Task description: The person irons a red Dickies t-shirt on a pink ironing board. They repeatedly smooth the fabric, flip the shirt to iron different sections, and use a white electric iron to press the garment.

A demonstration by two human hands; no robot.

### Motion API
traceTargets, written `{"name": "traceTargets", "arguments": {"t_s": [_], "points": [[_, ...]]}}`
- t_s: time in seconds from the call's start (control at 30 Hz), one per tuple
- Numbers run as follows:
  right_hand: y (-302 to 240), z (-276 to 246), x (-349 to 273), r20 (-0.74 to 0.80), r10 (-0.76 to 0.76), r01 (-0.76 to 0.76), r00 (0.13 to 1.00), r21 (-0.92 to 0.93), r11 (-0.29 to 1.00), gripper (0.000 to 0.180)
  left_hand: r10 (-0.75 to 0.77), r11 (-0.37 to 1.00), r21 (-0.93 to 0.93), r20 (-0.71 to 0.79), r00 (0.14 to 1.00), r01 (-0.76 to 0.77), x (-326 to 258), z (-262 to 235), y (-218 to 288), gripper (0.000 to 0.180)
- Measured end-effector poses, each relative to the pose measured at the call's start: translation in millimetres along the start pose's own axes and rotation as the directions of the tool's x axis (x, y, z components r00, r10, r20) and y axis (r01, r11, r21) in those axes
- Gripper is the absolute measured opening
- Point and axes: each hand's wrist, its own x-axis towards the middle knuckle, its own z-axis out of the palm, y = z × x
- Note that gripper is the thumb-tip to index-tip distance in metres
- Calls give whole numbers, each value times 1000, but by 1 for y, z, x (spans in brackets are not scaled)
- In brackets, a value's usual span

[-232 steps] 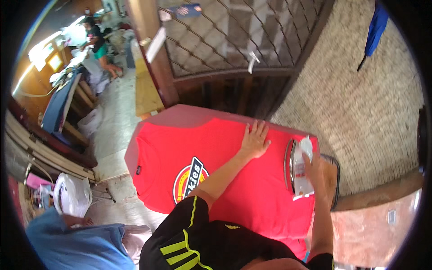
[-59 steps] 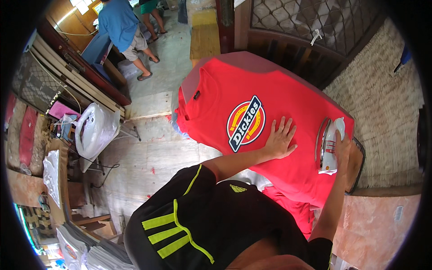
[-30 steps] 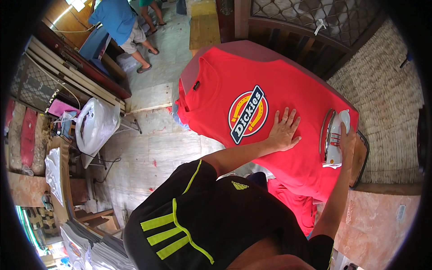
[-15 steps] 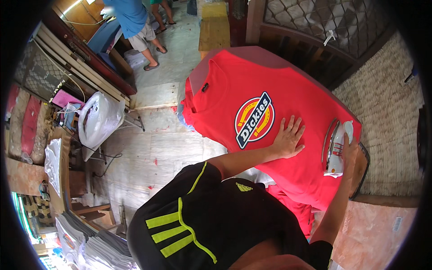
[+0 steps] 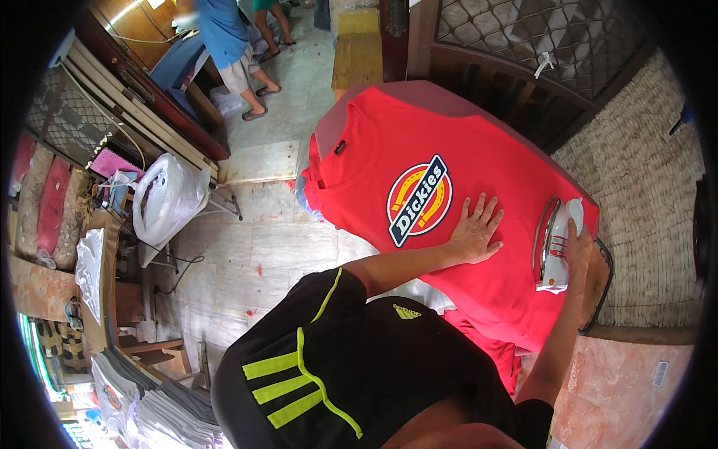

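Note:
A red T-shirt with a round printed badge lies spread over an ironing board, whose cover shows along the far edge. My left hand rests flat on the cloth beside the badge, fingers spread. At the shirt's right end, my right hand is wrapped round the handle of a white clothes iron. The iron's shiny metal soleplate edge sits against the red cloth, so its underside is hidden. More red cloth hangs below the board's near side.
A wooden bench stands beyond the board. Left are a bulging white plastic bag on a stand and stacked grey shirts. A person in a blue shirt stands at the far left, another person's legs behind. Lattice doors border the far right.
The view has shifted very slightly. My left hand, my right hand and the iron stay at nearly the same spots on the shirt.

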Motion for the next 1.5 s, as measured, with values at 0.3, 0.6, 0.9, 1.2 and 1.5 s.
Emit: {"name": "traceTargets", "arguments": {"t_s": [0.3, 0.6, 0.9, 1.2, 1.5], "points": [[-4, 2, 2, 6, -21, 21, 1000, 54, 998, 56, 39, 997, 68, -113, 993, -32, 0, 11, -4, 80], [-14, -1, -1, 2, -2, 2, 1000, 29, 1000, 56, 27, 998, 64, -117, 993, -19, 1, 13, -4, 79], [5, 5, 3, -49, -73, 70, 996, -69, 995, 61, 16, 997, 80, -92, 996, -9, -1, 8, 2, 80], [-24, 14, 47, 82, -117, 110, 990, 80, 991, 62, 24, 991, 137, -135, 990, -5, 2, 4, 0, 77], [-57, 9, 51, 216, -172, 138, 961, 167, 976, 58, 25, 992, 125, -139, 990, -7, 3, 3, 2, 77]]}}
